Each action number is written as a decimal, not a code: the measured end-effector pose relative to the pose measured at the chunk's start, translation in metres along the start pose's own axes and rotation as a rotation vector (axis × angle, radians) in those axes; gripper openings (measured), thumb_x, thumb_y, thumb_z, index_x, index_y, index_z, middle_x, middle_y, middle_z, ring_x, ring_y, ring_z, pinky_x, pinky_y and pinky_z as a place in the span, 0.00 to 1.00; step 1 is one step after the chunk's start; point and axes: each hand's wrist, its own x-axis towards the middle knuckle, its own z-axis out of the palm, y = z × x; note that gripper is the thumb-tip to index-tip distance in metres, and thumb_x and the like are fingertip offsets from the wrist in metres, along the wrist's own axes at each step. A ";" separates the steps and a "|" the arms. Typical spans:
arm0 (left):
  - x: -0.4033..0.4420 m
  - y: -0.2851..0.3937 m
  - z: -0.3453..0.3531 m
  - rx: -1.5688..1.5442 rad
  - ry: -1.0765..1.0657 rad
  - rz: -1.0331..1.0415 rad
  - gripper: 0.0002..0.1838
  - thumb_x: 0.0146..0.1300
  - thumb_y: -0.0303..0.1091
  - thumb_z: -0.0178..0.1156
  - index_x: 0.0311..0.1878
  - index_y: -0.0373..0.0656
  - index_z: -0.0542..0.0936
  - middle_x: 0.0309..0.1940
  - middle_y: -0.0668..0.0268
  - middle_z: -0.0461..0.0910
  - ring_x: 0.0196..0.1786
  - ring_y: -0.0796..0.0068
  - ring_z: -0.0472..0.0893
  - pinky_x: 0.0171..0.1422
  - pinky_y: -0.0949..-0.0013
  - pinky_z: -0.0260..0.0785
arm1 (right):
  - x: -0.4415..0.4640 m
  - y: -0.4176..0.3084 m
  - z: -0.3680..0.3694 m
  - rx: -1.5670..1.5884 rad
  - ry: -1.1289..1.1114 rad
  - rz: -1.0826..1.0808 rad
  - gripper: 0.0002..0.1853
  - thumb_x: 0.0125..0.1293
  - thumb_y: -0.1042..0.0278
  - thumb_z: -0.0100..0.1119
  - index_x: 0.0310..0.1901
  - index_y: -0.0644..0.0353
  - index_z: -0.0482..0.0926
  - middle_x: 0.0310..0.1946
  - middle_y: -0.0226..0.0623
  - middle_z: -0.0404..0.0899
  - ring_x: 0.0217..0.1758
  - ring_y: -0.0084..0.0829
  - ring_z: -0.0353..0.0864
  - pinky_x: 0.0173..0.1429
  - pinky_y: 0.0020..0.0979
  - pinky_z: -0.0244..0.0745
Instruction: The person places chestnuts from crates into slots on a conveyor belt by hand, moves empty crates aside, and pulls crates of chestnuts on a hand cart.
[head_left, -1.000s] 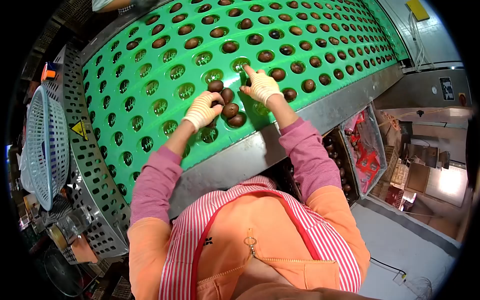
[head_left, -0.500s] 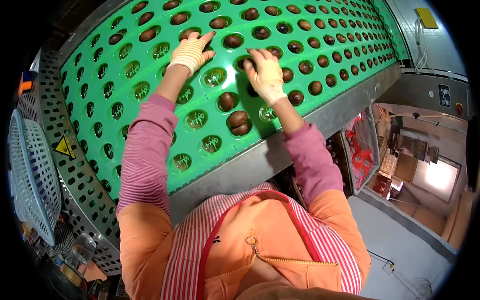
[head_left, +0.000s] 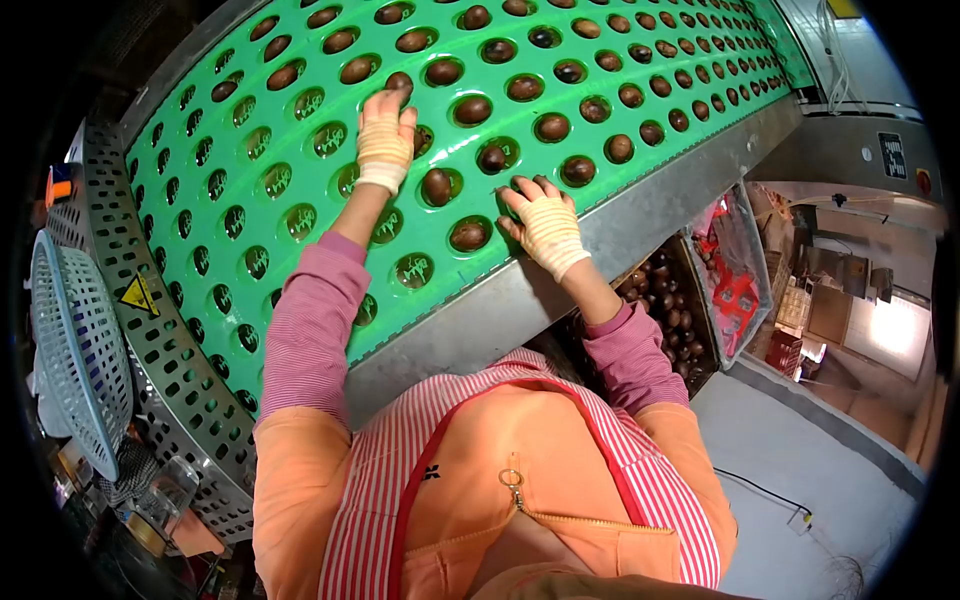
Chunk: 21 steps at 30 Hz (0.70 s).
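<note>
A green plastic sheet (head_left: pixel 345 175) with oval cups lies before me, many holding dark brown eggs. My left hand (head_left: pixel 384 148), wrapped in pale banded tape, has its fingers curled against a brown egg (head_left: pixel 399 82) at their tips. By its thumb, another egg (head_left: pixel 423 139) rests partly hidden in a cup. My right hand (head_left: pixel 545 222), also taped, hovers over the sheet's near edge with fingers apart. The cup under its palm is hidden. Left of it, one egg (head_left: pixel 470 235) fills a cup; an egg (head_left: pixel 578 170) lies to its upper right.
A steel rail (head_left: pixel 440 325) runs along the sheet's near side. Below it stands a crate of dark eggs (head_left: pixel 672 310), beside a lined bin with red packets (head_left: pixel 733 290). At left are a perforated metal guard (head_left: pixel 180 375) and a pale blue basket (head_left: pixel 85 350).
My right hand has moved down to the near edge. The cup with two eggs now shows one, and an empty cup near my left hand now has an egg.
</note>
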 end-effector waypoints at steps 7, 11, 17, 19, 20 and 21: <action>-0.045 0.080 -0.040 0.399 -0.593 0.093 0.20 0.61 0.48 0.60 0.49 0.46 0.78 0.43 0.56 0.77 0.46 0.54 0.77 0.49 0.54 0.73 | -0.053 0.007 -0.017 0.366 0.339 0.122 0.19 0.58 0.67 0.65 0.52 0.55 0.78 0.56 0.44 0.74 0.59 0.48 0.72 0.62 0.45 0.69; -0.045 0.082 -0.031 0.542 -0.783 0.465 0.20 0.54 0.31 0.63 0.52 0.46 0.77 0.45 0.60 0.77 0.50 0.56 0.77 0.52 0.55 0.74 | -0.089 0.015 -0.025 0.326 0.371 0.126 0.16 0.58 0.70 0.65 0.50 0.58 0.80 0.54 0.45 0.76 0.56 0.49 0.75 0.60 0.43 0.72; 0.064 0.044 -0.036 0.666 -0.605 0.168 0.37 0.55 0.20 0.55 0.68 0.63 0.69 0.73 0.61 0.59 0.69 0.50 0.65 0.68 0.51 0.65 | -0.158 0.035 -0.038 0.398 0.453 0.396 0.15 0.59 0.70 0.65 0.49 0.60 0.81 0.54 0.48 0.78 0.56 0.49 0.76 0.60 0.41 0.72; 0.074 0.002 -0.023 0.550 -0.839 0.117 0.31 0.59 0.24 0.56 0.67 0.59 0.69 0.69 0.59 0.63 0.67 0.49 0.68 0.66 0.50 0.67 | -0.187 0.048 -0.041 0.454 0.464 0.455 0.15 0.62 0.69 0.63 0.50 0.60 0.81 0.53 0.49 0.78 0.56 0.48 0.77 0.60 0.40 0.72; 0.074 -0.008 -0.024 0.517 -0.752 0.086 0.26 0.61 0.30 0.57 0.64 0.58 0.71 0.68 0.59 0.65 0.64 0.49 0.70 0.64 0.50 0.69 | -0.203 0.050 -0.046 0.453 0.473 0.521 0.15 0.62 0.69 0.63 0.50 0.61 0.81 0.53 0.48 0.78 0.56 0.47 0.78 0.61 0.39 0.72; 0.073 -0.013 -0.024 0.484 -0.668 0.057 0.22 0.63 0.36 0.57 0.62 0.57 0.73 0.66 0.59 0.68 0.62 0.50 0.73 0.61 0.49 0.71 | -0.219 0.053 -0.050 0.454 0.482 0.592 0.15 0.62 0.69 0.63 0.51 0.61 0.81 0.53 0.48 0.78 0.56 0.47 0.78 0.61 0.38 0.72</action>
